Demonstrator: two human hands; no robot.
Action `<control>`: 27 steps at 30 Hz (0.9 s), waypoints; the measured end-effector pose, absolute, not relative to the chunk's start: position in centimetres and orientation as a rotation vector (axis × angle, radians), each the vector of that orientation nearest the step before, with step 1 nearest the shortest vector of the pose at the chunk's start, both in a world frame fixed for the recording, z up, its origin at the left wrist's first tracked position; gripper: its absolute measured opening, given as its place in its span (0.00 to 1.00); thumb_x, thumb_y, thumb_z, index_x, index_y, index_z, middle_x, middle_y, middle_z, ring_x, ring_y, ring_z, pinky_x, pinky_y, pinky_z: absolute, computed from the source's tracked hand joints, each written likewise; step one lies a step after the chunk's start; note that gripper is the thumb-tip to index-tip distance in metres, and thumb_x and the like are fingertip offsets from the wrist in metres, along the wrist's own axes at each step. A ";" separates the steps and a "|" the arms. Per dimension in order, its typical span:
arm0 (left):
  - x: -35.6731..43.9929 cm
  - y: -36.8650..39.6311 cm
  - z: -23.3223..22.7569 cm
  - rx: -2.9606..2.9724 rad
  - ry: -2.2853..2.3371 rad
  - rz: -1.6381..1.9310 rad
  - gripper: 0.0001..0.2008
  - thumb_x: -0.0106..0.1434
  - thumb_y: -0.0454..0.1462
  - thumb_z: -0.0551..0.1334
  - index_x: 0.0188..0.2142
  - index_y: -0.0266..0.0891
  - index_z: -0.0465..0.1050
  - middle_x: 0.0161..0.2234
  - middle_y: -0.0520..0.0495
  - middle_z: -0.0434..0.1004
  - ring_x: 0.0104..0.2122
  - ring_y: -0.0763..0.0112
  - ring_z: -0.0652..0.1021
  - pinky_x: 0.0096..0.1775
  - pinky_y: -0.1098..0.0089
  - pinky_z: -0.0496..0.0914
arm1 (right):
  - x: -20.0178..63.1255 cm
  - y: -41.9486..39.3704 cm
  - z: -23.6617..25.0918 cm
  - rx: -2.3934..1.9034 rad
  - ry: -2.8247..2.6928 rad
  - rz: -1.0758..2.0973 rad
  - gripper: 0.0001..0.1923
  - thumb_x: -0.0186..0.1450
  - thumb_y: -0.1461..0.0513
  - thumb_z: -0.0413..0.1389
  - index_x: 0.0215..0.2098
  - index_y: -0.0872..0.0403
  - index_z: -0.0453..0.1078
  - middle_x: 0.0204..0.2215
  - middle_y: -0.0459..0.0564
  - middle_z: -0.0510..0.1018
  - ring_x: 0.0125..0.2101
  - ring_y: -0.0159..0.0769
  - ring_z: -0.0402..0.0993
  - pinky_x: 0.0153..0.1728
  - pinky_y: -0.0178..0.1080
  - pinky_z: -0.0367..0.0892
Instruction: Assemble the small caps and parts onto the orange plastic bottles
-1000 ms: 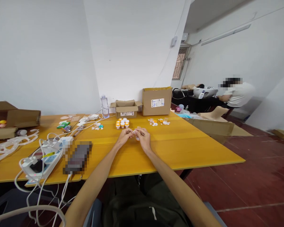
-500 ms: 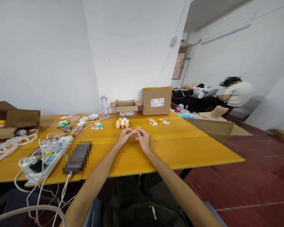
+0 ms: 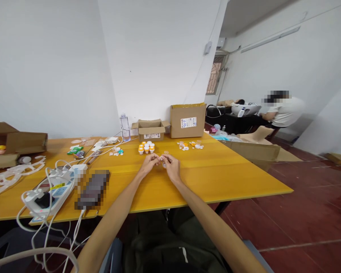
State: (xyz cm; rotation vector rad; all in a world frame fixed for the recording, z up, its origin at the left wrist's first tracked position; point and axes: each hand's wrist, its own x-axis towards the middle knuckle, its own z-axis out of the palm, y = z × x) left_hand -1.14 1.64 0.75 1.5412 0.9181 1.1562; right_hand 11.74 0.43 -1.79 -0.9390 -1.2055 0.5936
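I see my left hand (image 3: 149,163) and right hand (image 3: 172,167) pinch a tiny clear piece (image 3: 161,160). Past my fingers, an open box (image 3: 151,130); its inside is hidden.

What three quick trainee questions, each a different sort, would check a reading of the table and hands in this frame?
1. True or false: the left hand and right hand meet over the yellow table.
2. The cluster of orange-and-white jars stands in front of: A) the small open box B) the water bottle C) the power strip.
3. Fill in: both hands pinch a small ____ piece.

Key: 1 true; 2 A; 3 whitish, too small to identify.
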 end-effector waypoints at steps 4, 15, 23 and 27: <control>-1.2 1.5 0.9 1.556 0.929 1.147 0.11 0.52 0.43 0.68 0.23 0.40 0.70 0.21 0.53 0.72 0.24 0.73 0.72 0.30 0.71 0.65 | 11.7 0.5 -1.9 -0.938 -1.229 0.552 0.13 0.58 0.53 0.56 0.27 0.52 0.76 0.25 0.49 0.82 0.26 0.39 0.76 0.29 0.39 0.71; -1.0 1.5 1.1 1.550 0.943 1.136 0.09 0.52 0.40 0.65 0.21 0.40 0.69 0.19 0.55 0.70 0.22 0.75 0.70 0.29 0.72 0.65 | 11.8 0.9 -2.6 -0.967 -1.319 0.429 0.12 0.61 0.54 0.54 0.28 0.51 0.75 0.28 0.50 0.82 0.28 0.41 0.77 0.34 0.41 0.73; -1.1 1.6 0.9 1.536 0.932 1.142 0.07 0.51 0.38 0.64 0.21 0.40 0.69 0.19 0.55 0.71 0.22 0.74 0.71 0.29 0.72 0.65 | 11.8 0.9 -2.8 -0.996 -1.354 0.400 0.12 0.63 0.54 0.53 0.29 0.51 0.75 0.25 0.49 0.81 0.26 0.40 0.76 0.32 0.40 0.72; -1.2 1.7 0.8 1.528 0.928 1.147 0.07 0.51 0.38 0.65 0.22 0.40 0.70 0.19 0.54 0.72 0.23 0.73 0.72 0.30 0.71 0.66 | 11.9 0.8 -2.8 -0.994 -1.359 0.384 0.12 0.63 0.54 0.53 0.29 0.51 0.75 0.26 0.49 0.81 0.26 0.40 0.76 0.32 0.40 0.73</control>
